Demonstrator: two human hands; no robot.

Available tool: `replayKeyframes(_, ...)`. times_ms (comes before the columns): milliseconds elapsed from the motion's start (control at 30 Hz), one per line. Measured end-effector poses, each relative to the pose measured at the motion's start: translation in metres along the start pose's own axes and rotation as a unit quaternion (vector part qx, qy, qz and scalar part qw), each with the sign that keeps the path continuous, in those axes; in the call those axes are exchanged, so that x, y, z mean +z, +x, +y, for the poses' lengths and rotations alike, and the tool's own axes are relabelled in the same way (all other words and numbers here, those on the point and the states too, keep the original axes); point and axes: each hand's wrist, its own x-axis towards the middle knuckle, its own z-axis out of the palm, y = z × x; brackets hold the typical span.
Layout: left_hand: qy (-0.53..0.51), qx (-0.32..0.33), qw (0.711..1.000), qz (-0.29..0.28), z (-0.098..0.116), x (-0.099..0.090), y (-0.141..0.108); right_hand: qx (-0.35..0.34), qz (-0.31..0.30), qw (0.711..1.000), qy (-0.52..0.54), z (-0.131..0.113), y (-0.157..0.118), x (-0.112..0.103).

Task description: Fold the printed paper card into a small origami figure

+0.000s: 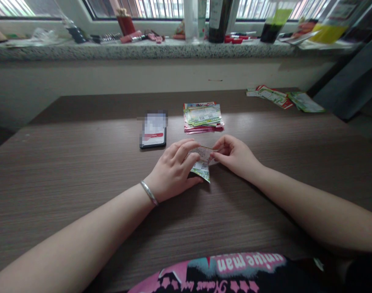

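A small printed paper packet (202, 159), white with a green lower edge, is between my two hands just above the brown table. My left hand (177, 167), with a silver bangle at the wrist, grips its left part, fingers over the top and thumb below. The fingertips of my right hand (233, 156) pinch its right edge, where the paper bends. Beyond my hands lies a pile of similar green and red packets (203, 117). A phone (154, 130) with a lit, blurred screen lies left of the pile.
More packets (275, 97) lie spread at the table's back right corner. The wooden table (82, 162) meets a wall under a speckled stone sill (161, 50), which holds bottles, a red container (125, 23) and small items. A dark object stands at the far right.
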Motion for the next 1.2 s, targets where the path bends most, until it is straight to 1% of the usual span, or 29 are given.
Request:
replayKeyframes(167, -0.016, -0.003, 1.0, -0.011, 0.001, 0.001, 0.002, -0.021, 0.015, 0.999, -0.031, -0.006, -0.004, 0.004)
replayKeyframes(367, -0.03, -0.044, 0.999, 0.001, 0.0, 0.007, 0.002, -0.047, 0.019, 0.996, -0.072, -0.011, -0.007, 0.01)
replayKeyframes(567, -0.045, -0.069, 0.997, 0.004, 0.001, 0.008, 0.002, -0.121, -0.004, 0.986, -0.111, -0.012, -0.01, 0.009)
replayKeyframes(700, -0.038, -0.069, 0.997, -0.005, 0.0, 0.008, 0.004, -0.151, 0.005, 0.978, -0.144, -0.014, -0.013, 0.007)
replayKeyframes(833, -0.038, -0.073, 0.996, -0.023, 0.0, 0.006, 0.004, -0.15, 0.008, 0.979, -0.137, -0.014, -0.014, 0.006)
replayKeyframes(1000, -0.07, -0.081, 0.994, -0.036, 0.003, 0.001, 0.005, -0.16, 0.01, 0.982, -0.101, -0.013, -0.013, 0.005)
replayKeyframes(1200, -0.067, -0.059, 0.996, -0.008, 0.001, 0.004, 0.005, -0.133, 0.015, 0.99, -0.041, -0.008, -0.011, 0.004)
